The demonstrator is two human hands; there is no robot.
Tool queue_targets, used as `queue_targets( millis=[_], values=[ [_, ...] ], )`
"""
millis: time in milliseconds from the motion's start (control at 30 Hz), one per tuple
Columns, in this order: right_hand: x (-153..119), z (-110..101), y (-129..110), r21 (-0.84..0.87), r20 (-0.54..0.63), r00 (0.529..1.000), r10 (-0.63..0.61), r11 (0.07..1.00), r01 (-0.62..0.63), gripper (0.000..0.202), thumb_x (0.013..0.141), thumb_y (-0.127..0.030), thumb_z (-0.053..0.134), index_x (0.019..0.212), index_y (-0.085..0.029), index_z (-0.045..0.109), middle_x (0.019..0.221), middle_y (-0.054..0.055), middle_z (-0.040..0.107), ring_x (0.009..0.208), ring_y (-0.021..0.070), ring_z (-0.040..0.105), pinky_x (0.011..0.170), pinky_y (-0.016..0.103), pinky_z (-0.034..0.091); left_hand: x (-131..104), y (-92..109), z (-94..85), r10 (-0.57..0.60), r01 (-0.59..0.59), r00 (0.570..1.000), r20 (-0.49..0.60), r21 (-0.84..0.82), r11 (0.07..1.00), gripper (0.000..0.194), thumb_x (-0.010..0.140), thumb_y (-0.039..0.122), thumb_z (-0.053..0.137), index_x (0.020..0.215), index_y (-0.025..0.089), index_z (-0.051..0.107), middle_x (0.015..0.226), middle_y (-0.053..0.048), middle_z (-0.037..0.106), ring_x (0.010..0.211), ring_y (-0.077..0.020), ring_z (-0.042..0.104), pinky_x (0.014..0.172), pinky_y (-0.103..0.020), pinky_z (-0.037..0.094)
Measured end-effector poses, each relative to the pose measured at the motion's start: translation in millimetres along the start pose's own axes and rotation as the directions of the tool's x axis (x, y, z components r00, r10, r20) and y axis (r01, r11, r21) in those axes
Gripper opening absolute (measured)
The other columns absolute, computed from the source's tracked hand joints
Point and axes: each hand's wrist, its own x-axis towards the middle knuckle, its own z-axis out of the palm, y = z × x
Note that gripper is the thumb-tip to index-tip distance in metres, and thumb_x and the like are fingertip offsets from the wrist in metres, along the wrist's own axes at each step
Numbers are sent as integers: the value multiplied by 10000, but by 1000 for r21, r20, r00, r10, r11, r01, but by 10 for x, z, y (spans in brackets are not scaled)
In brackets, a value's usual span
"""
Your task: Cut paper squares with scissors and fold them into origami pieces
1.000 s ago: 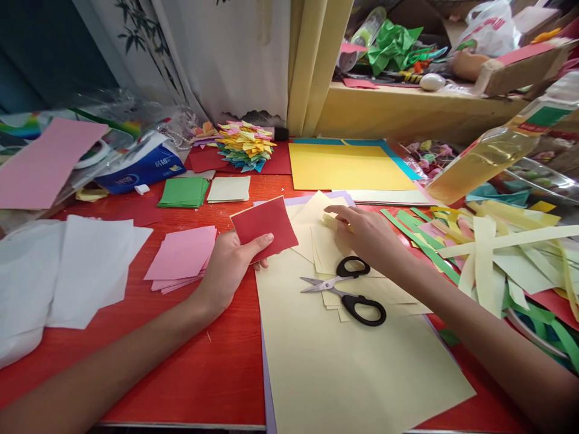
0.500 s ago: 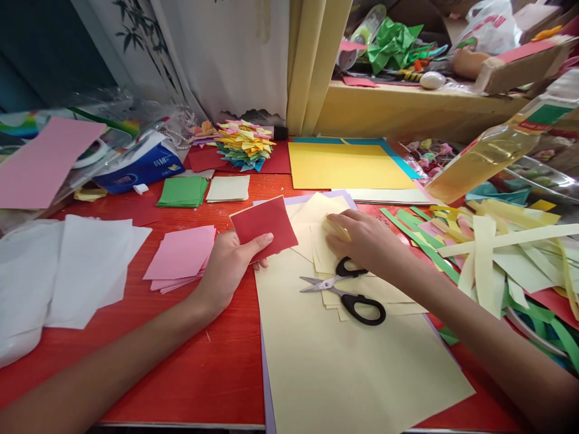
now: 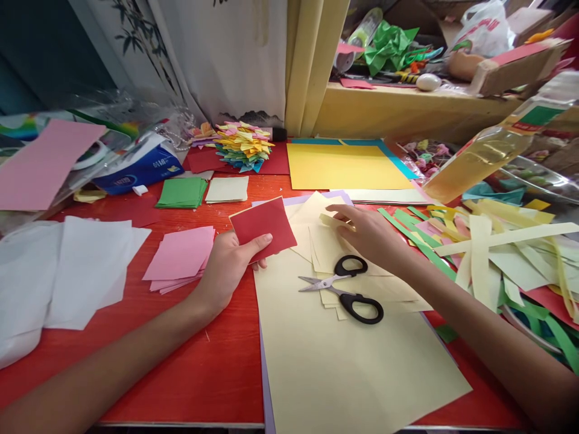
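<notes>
Left hand (image 3: 226,268) pinched the red square (image 3: 263,228); right hand (image 3: 364,232), beside the scissors (image 3: 346,289), loosely fingered cream squares (image 3: 328,244) — lift one only.

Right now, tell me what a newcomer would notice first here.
The left hand holding up a red square mid-table, and the right hand on cream squares beside it. Black scissors lie open on a cream sheet; paper strips pile at right.
</notes>
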Motion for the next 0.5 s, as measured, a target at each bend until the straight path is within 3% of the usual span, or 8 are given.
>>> queue_targets(
  millis=[167,300,367,500],
  values=[
    [-4,-125,97,179,-69,994,80,982,-66,281,832,-262,452,1078,-220,581,981,50,663,824,188,611,662,291,451,9,-33,-9,22,-22,1000,5,4,1000,353,676,404,645,465,165,496,466,-19,596,463,-133,541,524,-262,436],
    [-22,-169,132,298,95,987,133,942,-156,268,780,-329,523,1005,-214,612,921,49,661,782,181,608,619,277,461,15,-41,-10,13,-13,1000,11,-4,1000,314,679,399,641,507,163,526,481,-22,606,492,-151,567,537,-268,445],
    [-31,-141,109,272,133,979,154,944,-186,294,755,-342,552,1004,-199,614,913,58,653,781,185,602,640,287,463,13,-31,-6,3,-3,1000,11,-7,1000,309,676,406,644,521,162,532,484,-22,608,502,-155,573,545,-271,450],
    [-26,-40,28,123,87,975,203,969,-213,316,735,-350,575,989,-165,604,966,93,623,791,202,584,643,303,445,7,-16,2,3,-3,1000,8,6,1000,329,672,420,648,510,162,526,480,-20,605,496,-147,563,554,-269,450]
  ],
)
